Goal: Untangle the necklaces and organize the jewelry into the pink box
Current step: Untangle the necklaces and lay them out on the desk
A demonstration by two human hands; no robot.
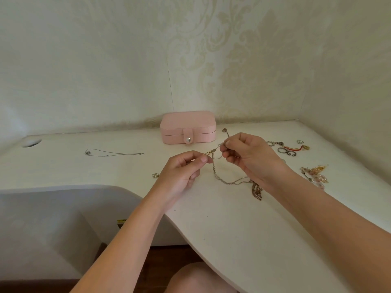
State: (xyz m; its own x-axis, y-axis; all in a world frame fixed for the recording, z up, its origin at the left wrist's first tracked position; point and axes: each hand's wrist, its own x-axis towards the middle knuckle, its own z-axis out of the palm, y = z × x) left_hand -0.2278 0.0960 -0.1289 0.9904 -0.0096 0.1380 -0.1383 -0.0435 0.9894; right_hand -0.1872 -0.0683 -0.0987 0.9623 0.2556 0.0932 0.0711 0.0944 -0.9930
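At frame centre the left hand pinches the tangled chains at a knot. The right hand, just beside it, pinches a strand higher up. Slack trails on the desk below. Tease the loops apart gently rather than pulling them taut. The box sits closed behind.

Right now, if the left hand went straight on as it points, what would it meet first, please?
Probably the right hand, just past the necklace it and the left hand pinch; the pink box sits farther back, though depth is unclear.
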